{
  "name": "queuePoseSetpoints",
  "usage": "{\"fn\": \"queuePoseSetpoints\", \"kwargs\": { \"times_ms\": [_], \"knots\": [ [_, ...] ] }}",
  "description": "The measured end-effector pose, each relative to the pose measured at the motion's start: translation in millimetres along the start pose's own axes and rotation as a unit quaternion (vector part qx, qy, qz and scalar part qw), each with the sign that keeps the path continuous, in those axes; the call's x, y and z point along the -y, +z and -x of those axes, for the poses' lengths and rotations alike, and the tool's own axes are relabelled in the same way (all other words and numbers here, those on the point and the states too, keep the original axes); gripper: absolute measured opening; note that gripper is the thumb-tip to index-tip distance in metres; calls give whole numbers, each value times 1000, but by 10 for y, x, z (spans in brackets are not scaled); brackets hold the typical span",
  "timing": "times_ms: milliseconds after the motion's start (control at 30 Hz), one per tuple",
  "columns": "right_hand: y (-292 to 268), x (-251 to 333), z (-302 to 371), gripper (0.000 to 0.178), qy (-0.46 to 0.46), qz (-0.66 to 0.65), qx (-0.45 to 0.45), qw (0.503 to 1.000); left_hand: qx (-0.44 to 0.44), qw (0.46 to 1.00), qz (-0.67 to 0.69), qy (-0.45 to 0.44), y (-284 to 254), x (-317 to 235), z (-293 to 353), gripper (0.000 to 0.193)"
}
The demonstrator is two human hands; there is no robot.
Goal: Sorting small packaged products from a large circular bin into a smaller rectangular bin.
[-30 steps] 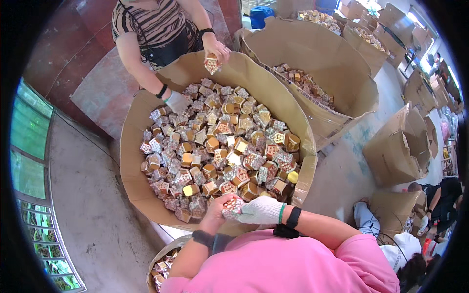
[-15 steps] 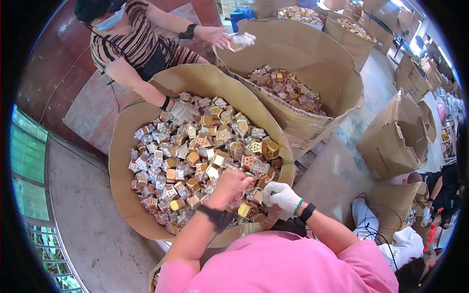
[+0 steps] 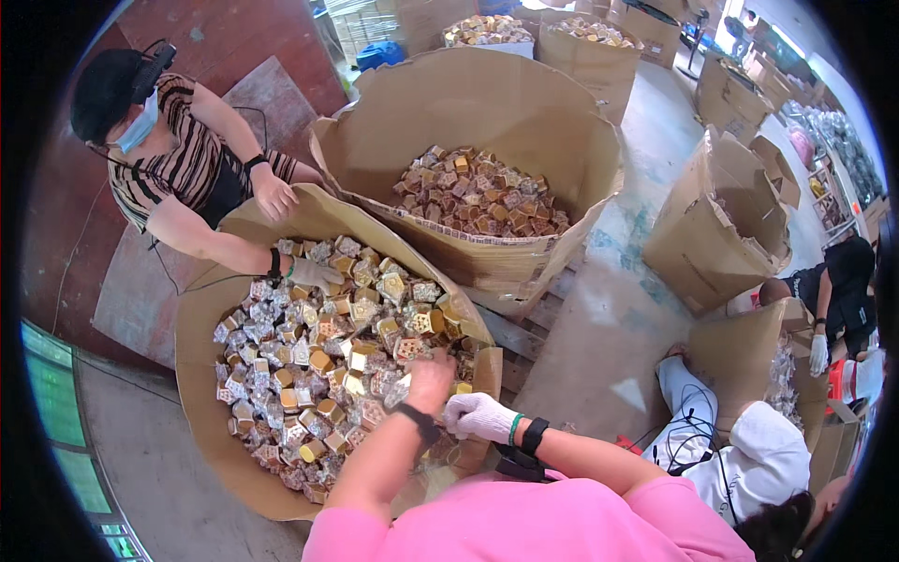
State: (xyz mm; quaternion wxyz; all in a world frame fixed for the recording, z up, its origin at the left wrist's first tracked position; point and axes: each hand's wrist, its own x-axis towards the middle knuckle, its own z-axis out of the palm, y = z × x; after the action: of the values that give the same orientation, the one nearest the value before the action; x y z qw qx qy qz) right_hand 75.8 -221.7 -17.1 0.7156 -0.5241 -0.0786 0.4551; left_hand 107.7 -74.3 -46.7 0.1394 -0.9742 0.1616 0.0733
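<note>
A big cardboard bin (image 3: 211,450) in front of me holds a heap of small house-shaped pieces (image 3: 323,361), gold, brown and white, many in clear plastic wrap. My bare left hand (image 3: 433,382) is over the near right part of the heap. Its fingers look curled in among the pieces, and what they grip is hidden. Close beside it, at the bin's near right edge, is my right hand (image 3: 479,416) in a white knitted glove. Its fingers are drawn together, and I cannot make out what is in them.
Across the bin a masked person (image 3: 178,159) has a gloved hand (image 3: 316,273) on the heap. Behind stands a second bin (image 3: 468,89) of similar pieces. A tall carton (image 3: 716,220) stands at the right. At lower right, a person in white (image 3: 768,450) sits near dark cables (image 3: 693,426).
The view has shifted right. My left hand has moved from above the heap to among the pieces, nearer my right hand. The co-worker's bare hand no longer holds the wrapped piece over the second bin.
</note>
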Motion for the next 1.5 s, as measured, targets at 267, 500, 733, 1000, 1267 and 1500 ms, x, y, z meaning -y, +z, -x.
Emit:
{"fn": "queuePoseSetpoints", "kwargs": {
  "times_ms": [267,500,733,1000,1267,1500],
  "knots": [
    [15,180,-107,7,36,-19,-7,999,-111,499,817,-267,-273,725,780,34],
    [379,536,-308,28,65,9,-43,997,-78,195,929,-305,-465,764,1487,37],
    [771,834,-383,33,-123,619,31,775,-24,255,906,-337,-324,741,1659,27],
    [744,556,-485,32,-226,564,70,791,-46,487,850,-194,75,1014,1259,38],
    [705,754,-153,41,134,-28,70,988,-58,509,847,-141,-101,872,1043,39],
    [713,652,-112,45,156,-204,66,964,-130,502,840,-161,-177,905,1280,40]
  ]
}}
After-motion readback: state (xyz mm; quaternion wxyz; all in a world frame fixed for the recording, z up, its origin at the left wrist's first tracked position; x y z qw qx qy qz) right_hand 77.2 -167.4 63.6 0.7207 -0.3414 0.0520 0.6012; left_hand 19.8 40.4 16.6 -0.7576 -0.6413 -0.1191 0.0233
